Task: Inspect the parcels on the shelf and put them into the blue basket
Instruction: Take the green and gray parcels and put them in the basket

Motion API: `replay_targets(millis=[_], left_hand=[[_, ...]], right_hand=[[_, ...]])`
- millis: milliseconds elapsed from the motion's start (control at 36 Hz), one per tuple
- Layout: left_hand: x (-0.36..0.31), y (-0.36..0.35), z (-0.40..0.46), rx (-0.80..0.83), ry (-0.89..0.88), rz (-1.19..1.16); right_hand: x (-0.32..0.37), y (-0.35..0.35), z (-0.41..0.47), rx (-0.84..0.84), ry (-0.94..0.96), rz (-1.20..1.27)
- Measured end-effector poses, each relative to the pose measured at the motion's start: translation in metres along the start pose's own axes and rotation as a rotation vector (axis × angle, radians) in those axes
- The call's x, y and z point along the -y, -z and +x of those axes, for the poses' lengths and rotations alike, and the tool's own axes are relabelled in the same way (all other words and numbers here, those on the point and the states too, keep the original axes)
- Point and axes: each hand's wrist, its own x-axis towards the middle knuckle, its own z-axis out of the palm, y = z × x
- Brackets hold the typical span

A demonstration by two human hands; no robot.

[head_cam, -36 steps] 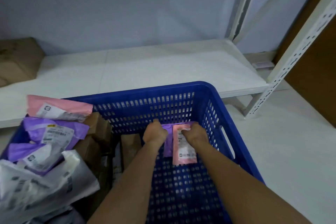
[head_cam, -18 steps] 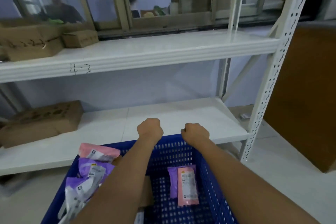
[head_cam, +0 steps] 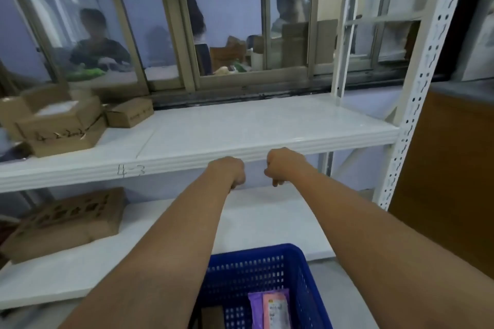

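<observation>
- Nearest the camera, a blue perforated plastic basket (head_cam: pixel 302 264) sits on the floor below the arms, a pink flat mailer pouch (head_cam: pixel 276 311) and a purple flat mailer pouch (head_cam: pixel 255 308) lying side by side on its bottom.
- Above it, both bare forearms reach forward; the left hand (head_cam: pixel 230 171) and right hand (head_cam: pixel 283 165) hang level and close together, fingers curled under, each holding nothing.
- The hands are just in front of the edge of the upper white metal shelf board (head_cam: pixel 240 125), marked "4-3".
- The remaining parcels all lie to the left: a flat brown cardboard box (head_cam: pixel 66 224) on the lower board, a stack of brown cardboard boxes (head_cam: pixel 56 120) and a small brown carton (head_cam: pixel 129 112) on the upper.
- The left hand is nearer to them; the next pick likely calls for a leftward reach.
</observation>
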Motion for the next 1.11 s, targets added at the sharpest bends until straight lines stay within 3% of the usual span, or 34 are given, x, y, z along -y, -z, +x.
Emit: replay_targets(millis=[167, 333, 500, 611, 750, 861, 1111], left_hand=[[0.002, 0.092, -0.019, -0.022, 0.009, -0.016], [0.021, 0.264, -0.055, 0.057, 0.071, 0.078], [0.022, 0.428, -0.116, 0.320, 0.131, -0.170], [0.020, 0.518, -0.146, 0.322, 0.054, -0.254], [0.019, 0.617, -0.153, 0.023, -0.105, -0.436], [0.016, 0.666, -0.153, -0.163, -0.133, -0.451], [0.003, 0.666, -0.114, -0.414, -0.124, -0.368]], right_hand=[[0.026, 0.100, -0.005, 0.087, 0.001, -0.014], [0.059, 0.272, -0.018, 0.281, -0.078, 0.043], [0.091, 0.438, -0.043, 0.373, -0.070, 0.068], [0.099, 0.537, -0.050, 0.444, -0.093, 0.166], [0.096, 0.636, -0.043, 0.153, 0.033, 0.295], [0.076, 0.686, -0.036, -0.021, 0.041, 0.275], [0.036, 0.714, -0.024, -0.352, -0.036, 0.040]])
